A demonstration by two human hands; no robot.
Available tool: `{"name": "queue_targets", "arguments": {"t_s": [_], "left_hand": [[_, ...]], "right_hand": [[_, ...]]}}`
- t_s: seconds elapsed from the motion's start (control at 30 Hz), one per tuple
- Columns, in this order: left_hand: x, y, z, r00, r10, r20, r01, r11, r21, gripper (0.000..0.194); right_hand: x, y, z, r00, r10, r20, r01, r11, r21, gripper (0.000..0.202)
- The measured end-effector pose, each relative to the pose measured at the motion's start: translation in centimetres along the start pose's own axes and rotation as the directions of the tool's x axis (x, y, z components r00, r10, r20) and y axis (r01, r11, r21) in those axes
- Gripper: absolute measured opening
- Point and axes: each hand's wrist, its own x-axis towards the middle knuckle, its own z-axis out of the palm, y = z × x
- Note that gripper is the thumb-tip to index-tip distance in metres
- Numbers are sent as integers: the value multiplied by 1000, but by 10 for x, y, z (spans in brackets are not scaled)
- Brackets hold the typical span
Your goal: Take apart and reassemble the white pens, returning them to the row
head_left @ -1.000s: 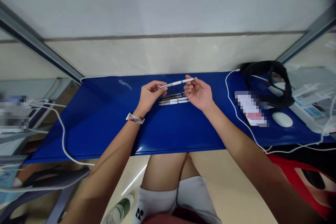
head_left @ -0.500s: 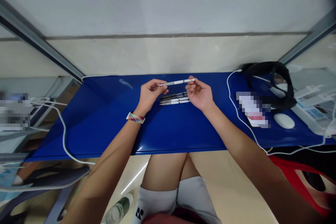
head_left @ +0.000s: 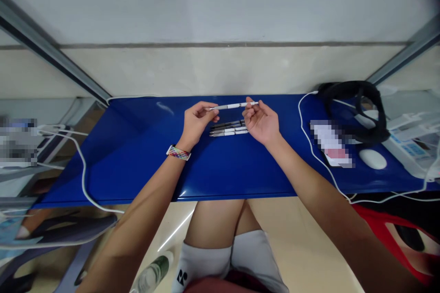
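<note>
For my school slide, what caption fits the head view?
Left hand and right hand hold a white pen above three more pens.

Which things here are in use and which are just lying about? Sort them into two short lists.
In use: pen, held at its ends by the left hand and right hand; three more pens on the table between the hands.

Lying about: mouse, black strap, white cable, bottle.

Even bright light; glare on blue tabletop (head_left: 144, 155); wide-angle edge distortion.
</note>
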Motion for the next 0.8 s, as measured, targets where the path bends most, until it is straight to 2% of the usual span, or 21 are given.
{"name": "queue_targets", "arguments": {"t_s": [0.2, 0.33, 0.6, 0.8], "left_hand": [[-1, 0, 2, 1000, 0, 10, 0, 1000, -10, 29], [-3, 1, 5, 1000, -11, 18, 11, 1000, -23, 27], [-4, 0, 7, 998, -32, 49, 33, 999, -8, 30], [-5, -1, 8, 997, -35, 65, 37, 999, -31, 29]], "right_hand": [[4, 0, -6, 999, -30, 37, 30, 999, -15, 16], [6, 1, -9, 999, -51, 0, 51, 998, -27, 17], [2, 0, -6, 995, -93, 29, 94, 993, -69, 21], [2, -7, -2, 1000, 13, -24, -10, 992, 128, 7]]}}
